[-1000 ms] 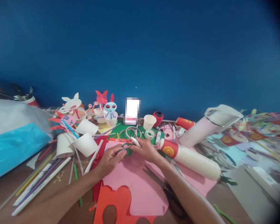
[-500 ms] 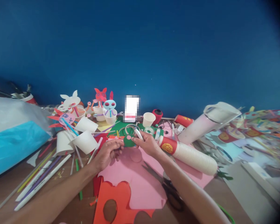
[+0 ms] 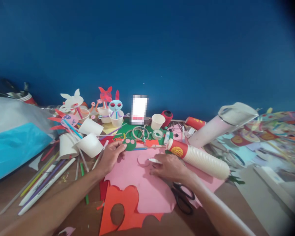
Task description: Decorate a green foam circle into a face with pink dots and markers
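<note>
My left hand (image 3: 113, 154) pinches a small round green paper cutout (image 3: 129, 145) between thumb and fingers. Two pink paper circles lie side by side on it. In my right hand (image 3: 168, 166) is a white pen-like tube (image 3: 154, 160), its narrow end pointing left over the pink paper sheet (image 3: 130, 170); its exact kind is unclear. A faint ring mark shows on the sheet near that end. Black-handled scissors (image 3: 183, 198) lie below my right hand, their blades mostly hidden by it. An orange sheet with a hole (image 3: 131, 200) overlaps the pink sheet's front.
A stack of paper cups (image 3: 204, 160) lies to the right, below a clear pitcher (image 3: 218, 123). Tape rolls (image 3: 158, 134) rest on green paper behind my hands. Cup figures (image 3: 116, 114), loose white cups (image 3: 90, 146) and markers (image 3: 48, 186) occupy the left.
My right hand has left the green cutout and come down rightward over the pink sheet with the white tube. The cutout, now only in my left hand, shows two pink circles.
</note>
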